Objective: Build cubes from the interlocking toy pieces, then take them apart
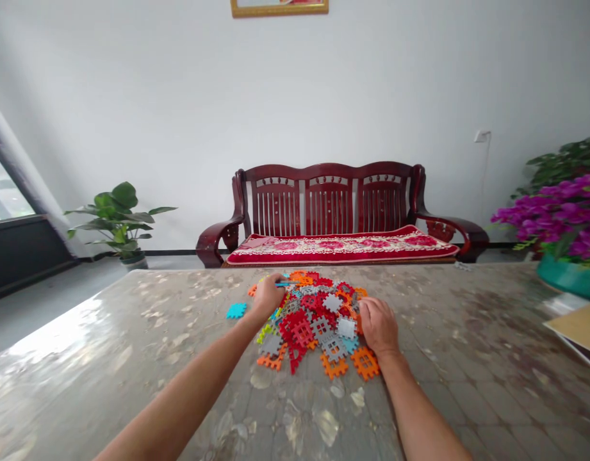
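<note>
A heap of interlocking plastic building tiles point(318, 314) in red, grey, orange, blue and yellow-green lies on the table. At its far left side, my left hand point(270, 296) pinches a blue tile point(287, 283), seen nearly edge-on. My right hand point(378, 325) is at the heap's right edge, its fingers curled beside orange and grey tiles; whatever they may hold is hidden. A single bright blue tile point(236, 310) lies flat to the left of my left forearm. Two orange tiles point(364, 363) point(334, 366) form the heap's near right edge.
The table point(189, 358) has a glossy floral cover. Beyond its far edge stands a dark red wooden bench point(328, 198) with a red patterned cushion point(343, 246). Purple flowers point(564, 214) in a green pot point(571, 275) and a tan board point(580, 326) are at the right.
</note>
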`<action>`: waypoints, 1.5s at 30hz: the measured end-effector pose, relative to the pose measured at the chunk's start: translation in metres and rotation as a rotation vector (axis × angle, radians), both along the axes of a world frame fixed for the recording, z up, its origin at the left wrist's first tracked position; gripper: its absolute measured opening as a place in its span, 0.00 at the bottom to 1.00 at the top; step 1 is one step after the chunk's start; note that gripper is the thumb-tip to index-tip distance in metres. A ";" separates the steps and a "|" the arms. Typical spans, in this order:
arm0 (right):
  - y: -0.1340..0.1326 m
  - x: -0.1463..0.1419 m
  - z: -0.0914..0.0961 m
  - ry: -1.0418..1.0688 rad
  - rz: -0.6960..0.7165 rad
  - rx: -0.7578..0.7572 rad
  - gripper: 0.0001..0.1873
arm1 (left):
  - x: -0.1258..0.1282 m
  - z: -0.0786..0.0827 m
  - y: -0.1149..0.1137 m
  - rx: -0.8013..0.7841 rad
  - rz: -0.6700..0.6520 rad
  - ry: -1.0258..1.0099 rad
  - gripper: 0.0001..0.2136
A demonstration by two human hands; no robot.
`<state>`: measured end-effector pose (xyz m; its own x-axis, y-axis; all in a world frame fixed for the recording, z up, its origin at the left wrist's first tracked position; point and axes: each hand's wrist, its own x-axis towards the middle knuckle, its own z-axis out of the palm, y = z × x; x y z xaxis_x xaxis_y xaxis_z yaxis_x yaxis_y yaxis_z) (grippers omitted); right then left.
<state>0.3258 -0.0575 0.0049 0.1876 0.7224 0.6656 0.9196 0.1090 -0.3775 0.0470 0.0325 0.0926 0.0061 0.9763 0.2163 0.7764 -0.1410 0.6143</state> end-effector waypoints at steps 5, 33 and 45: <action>0.001 0.003 -0.001 0.037 0.020 -0.006 0.22 | 0.056 0.000 -0.002 -0.102 -0.183 -0.167 0.13; 0.008 0.008 -0.005 0.100 0.031 -0.021 0.23 | -0.045 -0.042 -0.073 -0.210 -0.306 0.567 0.41; 0.012 0.010 -0.010 0.110 0.057 0.024 0.22 | -0.062 -0.048 -0.056 -0.214 -0.181 0.173 0.39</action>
<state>0.3357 -0.0460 -0.0047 0.2193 0.7178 0.6608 0.8649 0.1703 -0.4721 -0.0147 -0.0235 0.0446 0.2025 0.9792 -0.0132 0.8461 -0.1682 0.5058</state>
